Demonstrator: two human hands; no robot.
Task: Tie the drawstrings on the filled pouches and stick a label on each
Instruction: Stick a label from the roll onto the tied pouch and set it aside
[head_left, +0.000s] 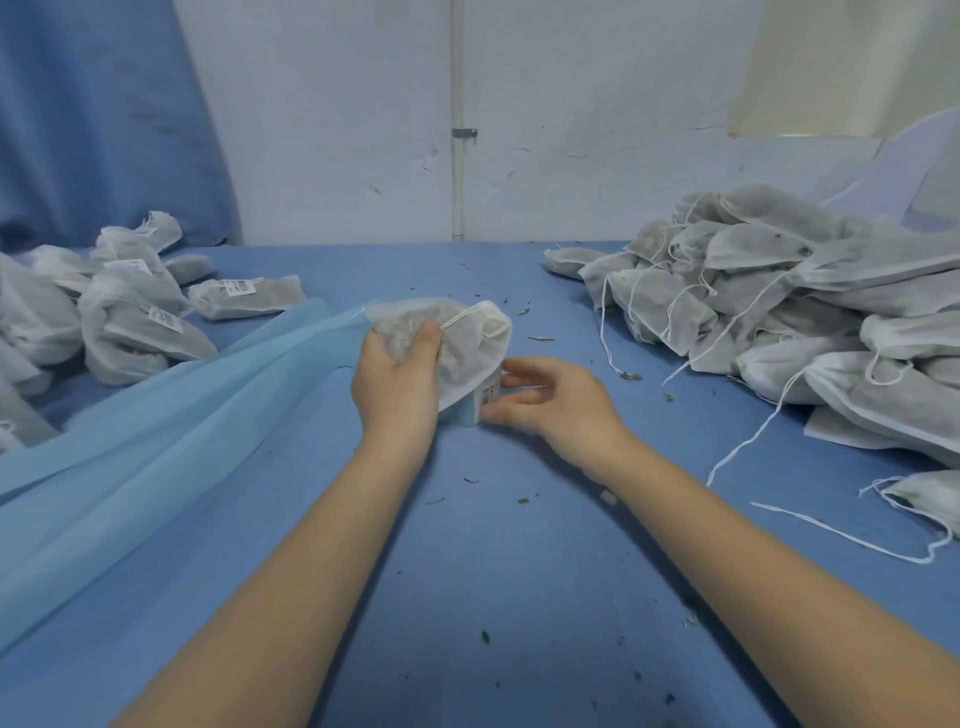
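Your left hand (397, 374) grips one filled pouch (457, 338) above the blue table (493, 571), thumb on top and fingers curled underneath. The mouth looks cinched, and its drawstring (460, 318) runs across the top face. Judgement: tying is done on this one and labelling is the step in hand.

Your right hand (540, 397) reaches to the label roll (480, 402), which stands on the table just under the pouch's lower edge. Fingers are loosely spread around the roll's end, thumb and forefinger touching it. Whether a label is already pinched cannot be told. Holding the pouch right over the roll keeps the transfer short.

Placement reads as a flow line. The untied pile (779, 301) sits to your right with loose strings trailing. The finished pouches (130, 306), each showing a white label, sit to your left. A pale blue sheet (156, 431) lies draped between the left pile and your hands.

Risk, as judgement: the soft fabric may wrinkle under the sticker, so keep the face taut.
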